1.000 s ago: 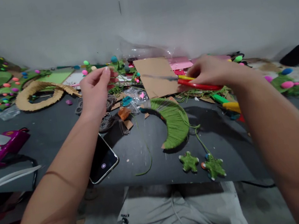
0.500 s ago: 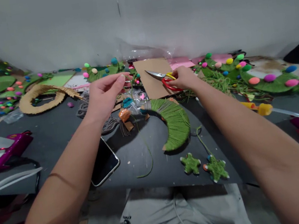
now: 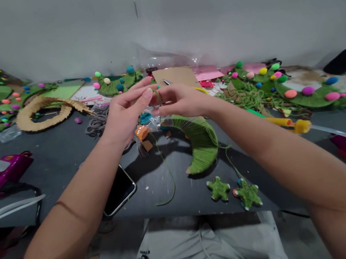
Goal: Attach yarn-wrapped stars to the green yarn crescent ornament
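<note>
My left hand (image 3: 122,115) is raised over the back of the table, thumb and fingers pinched on a strand of green yarn (image 3: 170,170) that trails down to the table top. Close against its fingertips is my right hand (image 3: 182,100), thumb and index finger apart around the yarn's upper end. Behind the right hand lie scissors (image 3: 201,90), mostly hidden; only a blade tip and part of the yellow handle show. Below the hands rests a crescent (image 3: 202,142) wrapped in green yarn. Two green yarn-wrapped stars (image 3: 219,188) lie near the front edge.
A phone (image 3: 119,190) lies by my left forearm. Purple glue guns (image 3: 8,172) rest at both sides. A paper-wrapped ring (image 3: 26,118), grey yarn (image 3: 95,123), a cardboard sheet (image 3: 181,74) and pompom-covered green wreaths (image 3: 313,95) line the back, against a wall.
My right hand has left the scissors on the cardboard and moved left to meet my left hand. The left hand keeps its pinch on the yarn. The view has shifted slightly.
</note>
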Available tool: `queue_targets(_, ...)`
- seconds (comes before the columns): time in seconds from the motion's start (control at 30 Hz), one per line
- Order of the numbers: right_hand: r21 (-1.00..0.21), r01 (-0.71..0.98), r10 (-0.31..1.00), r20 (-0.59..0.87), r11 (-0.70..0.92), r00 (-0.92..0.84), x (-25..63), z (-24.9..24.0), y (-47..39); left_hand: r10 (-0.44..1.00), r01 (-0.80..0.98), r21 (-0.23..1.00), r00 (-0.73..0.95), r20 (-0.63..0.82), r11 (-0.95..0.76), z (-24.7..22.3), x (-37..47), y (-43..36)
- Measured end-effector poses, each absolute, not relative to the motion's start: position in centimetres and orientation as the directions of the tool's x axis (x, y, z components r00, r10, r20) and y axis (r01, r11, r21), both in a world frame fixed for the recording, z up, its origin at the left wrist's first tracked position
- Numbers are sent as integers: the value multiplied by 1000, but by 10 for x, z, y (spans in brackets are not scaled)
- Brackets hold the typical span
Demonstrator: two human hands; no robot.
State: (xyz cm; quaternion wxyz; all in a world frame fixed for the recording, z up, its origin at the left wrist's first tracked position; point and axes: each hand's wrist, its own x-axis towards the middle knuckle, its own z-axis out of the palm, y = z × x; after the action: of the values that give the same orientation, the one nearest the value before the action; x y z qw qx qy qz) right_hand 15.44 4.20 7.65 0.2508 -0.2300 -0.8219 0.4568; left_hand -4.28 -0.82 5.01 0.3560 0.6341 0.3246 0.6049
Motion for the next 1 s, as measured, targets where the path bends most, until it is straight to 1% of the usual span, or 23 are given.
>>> queue_targets(0.07,-892,106,579,191,439,-793,146,76,37,871,-79,870,21,490,-487,50,-42,-9)
queue_targets(0.13,-891,113,589,192,440,-785,144,76,35,899,-132,890,-24,436,-436,50,-42,-8)
queue_targets(0.2,-882,133,615,201,453,-763,149,76,34,924,-159,911,-51,379,-382,49,-43,-6)
queue_targets(0.33,-896,165,710,203,413,-675,165,82,27,956,-174,941,-97,277,-291,51,-44,-5)
queue_targets(0.4,-899,172,730,203,403,-653,172,88,20,966,-193,948,-103,238,-254,53,-44,-6)
queue_targets(0.57,-878,173,712,232,447,-663,185,107,2,969,-233,941,-39,245,-247,60,-44,-12)
queue_targets(0.67,-839,236,730,249,491,-636,190,113,-4,974,-269,939,20,227,-214,62,-43,-16)
queue_targets(0.77,-798,317,743,226,512,-630,195,115,-9,974,-289,947,131,186,-142,63,-40,-20)
queue_targets(0.87,-761,390,730,156,518,-665,197,116,-14,951,-231,965,251,178,-120,61,-35,-23)
queue_targets(1.0,-727,460,716,62,509,-695,197,116,-19,918,-88,969,310,246,-230,55,-30,-26)
